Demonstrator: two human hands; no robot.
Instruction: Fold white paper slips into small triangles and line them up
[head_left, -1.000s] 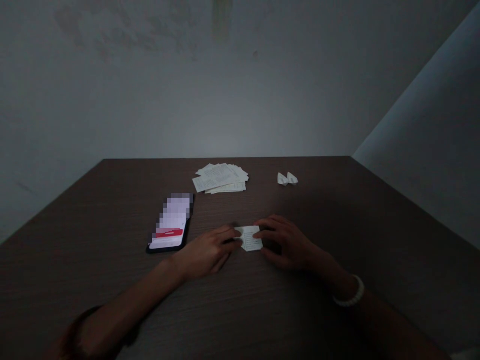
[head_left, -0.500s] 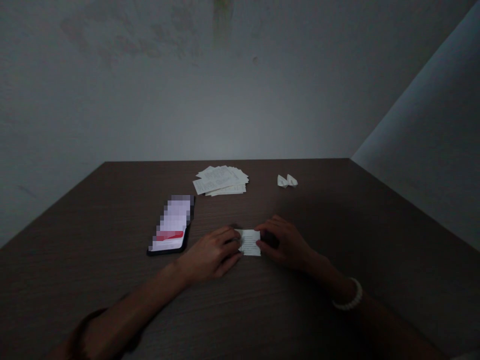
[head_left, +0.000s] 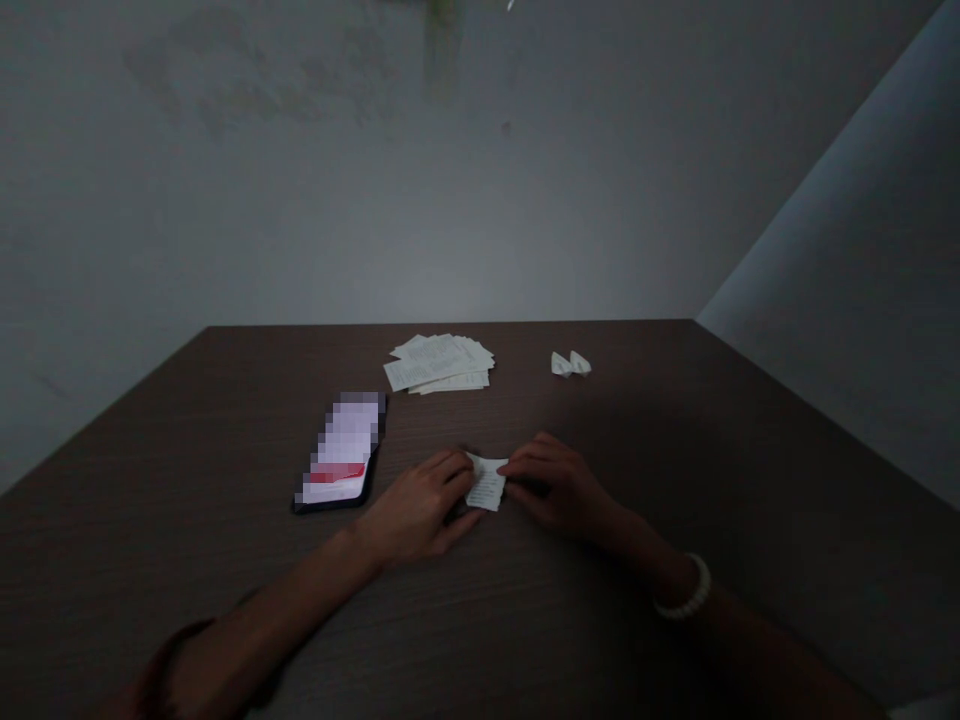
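Between my hands is a small piece of printed white paper (head_left: 486,484), slightly tilted over the dark table. My left hand (head_left: 424,505) has its fingers closed on the paper's left side, and the fingertips hide that edge. At the upper right corner, my right hand (head_left: 555,485) pinches the paper between thumb and fingers. A bracelet of pale beads circles my right wrist, and a dark band is on my left forearm.
A phone (head_left: 341,455) with its screen lit lies left of my hands. Farther back on the table (head_left: 300,360) is a fanned pile of printed paper slips (head_left: 442,362). A folded white paper piece (head_left: 571,365) stands to its right. A wall (head_left: 480,230) rises behind the table.
The paper between my hands has shifted left and turned from lying square to a tilt. My right hand has moved left with its corner. My left hand has barely moved.
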